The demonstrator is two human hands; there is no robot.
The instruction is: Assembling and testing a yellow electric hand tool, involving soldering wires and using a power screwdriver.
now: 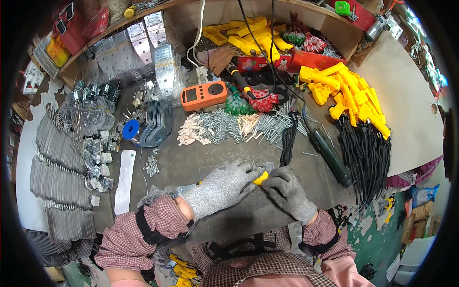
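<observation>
Near the front of the bench, a yellow plastic handle (261, 178) lies mostly beneath my left hand (221, 188), which is gloved in grey and closed over it. Its end shows between my two hands. My right hand (289, 192), in a darker grey glove, has its fingers bent together against that end; whatever is pinched there is hidden. A small pale, see-through piece (269, 167) shows just beyond the fingertips. Past my right hand lies a bundled black cord (288, 141), and a dark-handled corded tool (330, 158) rests to its right.
An orange meter (204, 95) stands behind piles of screws (222, 126) and pale plugs. Yellow handles (351, 93) and black cords (366, 158) heap at right. Metal plates (60, 179), small switches (101, 155), a blue spool (130, 129) and a white strip (125, 182) occupy the left.
</observation>
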